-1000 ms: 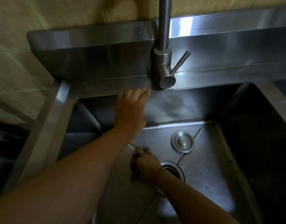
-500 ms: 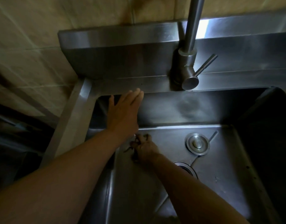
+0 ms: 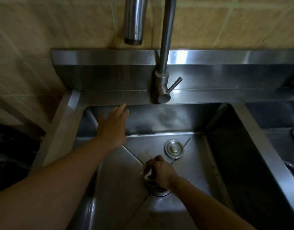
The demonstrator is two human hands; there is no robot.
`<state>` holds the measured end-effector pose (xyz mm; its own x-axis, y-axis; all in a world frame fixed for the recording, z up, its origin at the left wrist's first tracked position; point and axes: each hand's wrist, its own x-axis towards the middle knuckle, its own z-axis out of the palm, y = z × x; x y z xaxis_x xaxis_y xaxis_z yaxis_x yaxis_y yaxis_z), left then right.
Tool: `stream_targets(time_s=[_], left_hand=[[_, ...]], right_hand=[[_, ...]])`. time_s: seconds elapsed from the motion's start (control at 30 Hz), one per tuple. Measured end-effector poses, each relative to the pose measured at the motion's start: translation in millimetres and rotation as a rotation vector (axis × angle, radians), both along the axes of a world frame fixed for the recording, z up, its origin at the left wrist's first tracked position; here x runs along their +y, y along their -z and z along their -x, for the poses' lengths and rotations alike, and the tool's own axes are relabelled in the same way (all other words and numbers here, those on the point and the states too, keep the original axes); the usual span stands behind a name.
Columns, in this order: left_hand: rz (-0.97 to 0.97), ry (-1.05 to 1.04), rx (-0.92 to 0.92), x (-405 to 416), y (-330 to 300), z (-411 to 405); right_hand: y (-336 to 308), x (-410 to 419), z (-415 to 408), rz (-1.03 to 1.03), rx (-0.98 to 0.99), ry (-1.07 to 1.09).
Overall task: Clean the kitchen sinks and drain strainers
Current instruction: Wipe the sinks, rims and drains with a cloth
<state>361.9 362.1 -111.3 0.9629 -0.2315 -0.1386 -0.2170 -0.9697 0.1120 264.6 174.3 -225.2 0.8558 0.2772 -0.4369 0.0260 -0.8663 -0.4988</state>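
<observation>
A deep stainless steel sink [image 3: 234, 163] fills the view. My left hand [image 3: 112, 130] is held flat, fingers straight, against the sink's back wall near the left corner. My right hand [image 3: 161, 171] is down on the sink floor, gripping a dark metal scouring pad [image 3: 147, 173] at the left edge of the drain opening [image 3: 159, 191], which my hand partly hides. The round drain strainer plug [image 3: 174, 149] lies on the floor just behind my right hand.
The faucet [image 3: 163, 87] with its side lever rises from the back ledge; its spout end [image 3: 134, 20] hangs above the sink at the top. A second sink basin [image 3: 279, 123] lies to the right. Tiled wall behind.
My right hand has slid with the pad from the sink's back left area to the right and nearer, onto the drain. My left hand has stayed against the back wall. The view has tilted up.
</observation>
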Motion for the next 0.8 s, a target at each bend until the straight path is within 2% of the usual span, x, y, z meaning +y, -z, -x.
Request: stream_targets(time_s=[0.1,0.23,0.3,0.5,0.7,0.8], left_hand=[[0.019,0.063,-0.004,-2,-8,25],[0.020,0.096,0.100,-9,-16,56],[0.071,0.087,0.152,-11,-22,69],[0.353,-0.079,0.317,-11,-44,101],[0.645,-0.258,0.547,-16,-53,123],[0.826,-0.353,0.796,-19,-63,139]], right_hand=[[-25,-15,9,-0.029,-0.019,0.113],[-52,-26,31,-0.006,-0.059,0.290],[-69,-30,38,-0.071,-0.061,0.324],[-119,-31,63,-0.418,-0.048,0.529],[-159,-18,80,-0.493,-0.091,0.668],[-173,-14,85,-0.530,-0.076,0.710]])
